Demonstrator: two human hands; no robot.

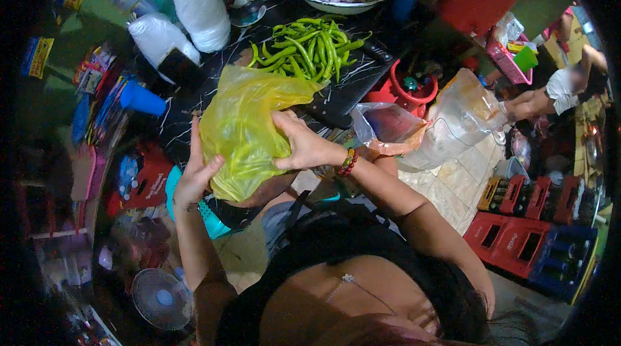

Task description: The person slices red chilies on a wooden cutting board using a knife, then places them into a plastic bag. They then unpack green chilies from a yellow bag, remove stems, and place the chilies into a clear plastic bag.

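A yellow translucent plastic bag (247, 137) is held between my two hands at the near edge of the black marbled table (194, 98). My left hand (196, 171) presses on the bag's left side, fingers spread along it. On the other side my right hand (301, 144) grips the bag with thumb and fingers. Something round and brown (271, 188) shows under the bag's lower edge; I cannot tell what it is. Just beyond the bag lies a heap of long green chili peppers (315, 47). A knife with a black handle (332, 117) lies right of the bag.
White filled plastic bags (201, 16) and a bowl of sliced onions (342, 1) stand at the back. A blue cup (143, 98) is at left. Right of the table are a red bucket (407, 91), a clear plastic bag (388, 127), a large sack (451, 123) and a person (565, 86).
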